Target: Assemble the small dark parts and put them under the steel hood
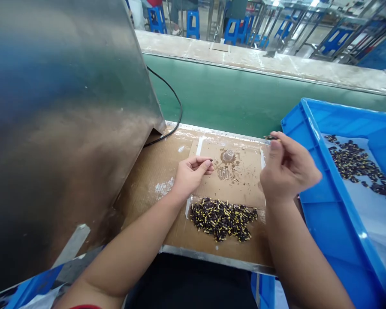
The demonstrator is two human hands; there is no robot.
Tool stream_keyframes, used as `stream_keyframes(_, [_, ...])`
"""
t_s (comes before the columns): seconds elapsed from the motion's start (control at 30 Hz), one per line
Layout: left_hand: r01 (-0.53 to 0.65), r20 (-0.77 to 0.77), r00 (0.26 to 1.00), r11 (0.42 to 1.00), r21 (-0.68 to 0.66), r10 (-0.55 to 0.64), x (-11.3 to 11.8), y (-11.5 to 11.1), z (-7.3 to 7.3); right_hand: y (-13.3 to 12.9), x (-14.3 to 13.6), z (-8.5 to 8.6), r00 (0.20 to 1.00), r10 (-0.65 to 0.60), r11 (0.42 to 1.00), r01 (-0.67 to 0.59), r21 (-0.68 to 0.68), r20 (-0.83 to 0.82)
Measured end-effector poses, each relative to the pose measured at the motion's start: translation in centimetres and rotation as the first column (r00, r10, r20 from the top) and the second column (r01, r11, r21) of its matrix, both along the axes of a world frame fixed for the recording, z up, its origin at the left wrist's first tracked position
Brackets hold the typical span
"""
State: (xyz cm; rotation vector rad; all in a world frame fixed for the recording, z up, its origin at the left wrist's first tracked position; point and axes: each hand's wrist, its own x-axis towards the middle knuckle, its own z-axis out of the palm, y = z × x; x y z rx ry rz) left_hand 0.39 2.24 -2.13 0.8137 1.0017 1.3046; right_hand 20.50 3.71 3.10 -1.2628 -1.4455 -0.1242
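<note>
My left hand point(193, 174) is over the cardboard-covered table point(148, 180), its thumb and forefinger pinching a tiny dark part point(211, 160). Raised beside the blue bin, my right hand point(284, 167) holds a small dark piece with yellowish bits point(271, 137) between thumb and fingers. A pile of small black and yellow parts point(223, 219) lies near the table's front edge, below both hands. Between the hands, a small clear round piece point(228, 156) stands on the stained cardboard, with dark specks around it.
The blue bin point(328, 189) at the right holds many dark and yellow parts point(357, 163) on a white sheet. A large metal housing point(67, 120) fills the left. A black cable point(176, 96) curves before the green belt point(218, 90). Blue stools point(193, 24) and people's legs are beyond.
</note>
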Motion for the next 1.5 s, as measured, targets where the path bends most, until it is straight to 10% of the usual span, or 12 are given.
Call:
stream_keyframes(0.3, [0.075,0.442,0.897,0.981,-0.179,0.012,0.0,-0.6,1.1,-2.5,-2.3,2.0,0.979,0.158,0.941,-0.188,-0.281,-0.126])
stream_keyframes(0.5, [0.136,0.477,0.878,0.973,-0.185,-0.032,0.2,-1.5,2.1,-4.5,-3.9,-0.5,0.751,0.233,0.784,-0.521,-0.338,-0.617])
stream_keyframes(0.73, [0.129,0.446,0.893,0.985,-0.112,-0.067,0.0,-1.9,2.5,-5.6,-4.7,-1.4,0.71,0.302,0.73,-0.601,-0.324,-0.637])
stream_keyframes(1.5, [0.131,0.334,0.934,0.991,0.017,-0.129,0.3,-2.5,3.0,-6.4,-5.6,-1.6,0.856,0.402,0.86,-0.475,-0.186,-0.326])
